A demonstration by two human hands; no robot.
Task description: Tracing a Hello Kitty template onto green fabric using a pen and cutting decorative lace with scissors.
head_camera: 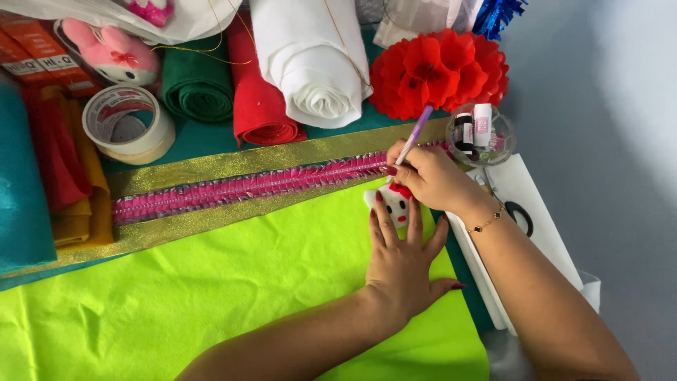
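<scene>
Left hand [403,255] flat on cat cutout [392,202]; right hand [429,176] grips pen [415,134]

Cat cutout [396,204] partly under fingers [395,215]

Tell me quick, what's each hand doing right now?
Left hand: open, flat, pressing a small white cat-shaped piece onto lime green felt.
Right hand: closed on a purple pen.

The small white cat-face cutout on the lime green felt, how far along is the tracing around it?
Done: the small white cat-face cutout with a red bow lies flat on the lime green felt sheet. In hand: the left hand pins it down while the right hand holds a lilac pen at its top edge. Left: no drawn line shows on the felt, and nothing is cut.
</scene>
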